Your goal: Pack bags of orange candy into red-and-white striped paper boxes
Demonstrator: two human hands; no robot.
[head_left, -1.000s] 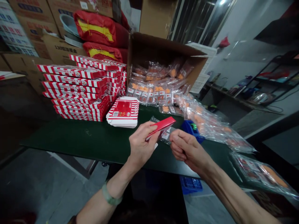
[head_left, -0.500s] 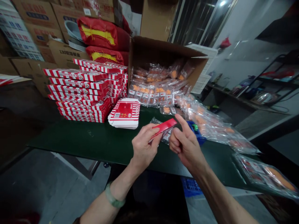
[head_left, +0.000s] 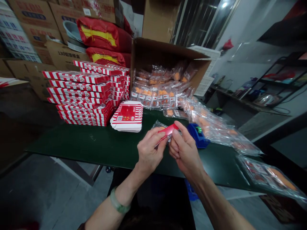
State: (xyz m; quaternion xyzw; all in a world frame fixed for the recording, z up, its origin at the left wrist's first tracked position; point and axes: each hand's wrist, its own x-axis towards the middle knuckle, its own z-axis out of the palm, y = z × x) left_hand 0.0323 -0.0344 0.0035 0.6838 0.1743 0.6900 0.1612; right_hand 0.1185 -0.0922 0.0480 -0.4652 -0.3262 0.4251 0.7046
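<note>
My left hand [head_left: 150,149] is closed on a narrow red box [head_left: 168,130], which shows me one glossy red side; the rest of it is hidden by the fingers. At the box's right end my right hand [head_left: 184,147] is closed, its thumb and forefinger on the red edge and the other fingers curled in. Just behind the hands a clear plastic packet [head_left: 158,124] lies on the green table [head_left: 96,140]. Beyond them rests a pile of red-and-white striped flat cartons [head_left: 127,115].
Stacked striped boxes [head_left: 81,95] stand at the left. A large cardboard box [head_left: 203,68] on its side holds many clear food packets [head_left: 163,95], which spill out to the right. Close to my right hand sits a blue tape dispenser [head_left: 199,138]. Red bundles [head_left: 100,33] are piled behind.
My right hand has moved left onto the end of the red box, and its raised forefinger has come down on it. More of the blue tape dispenser now shows.
</note>
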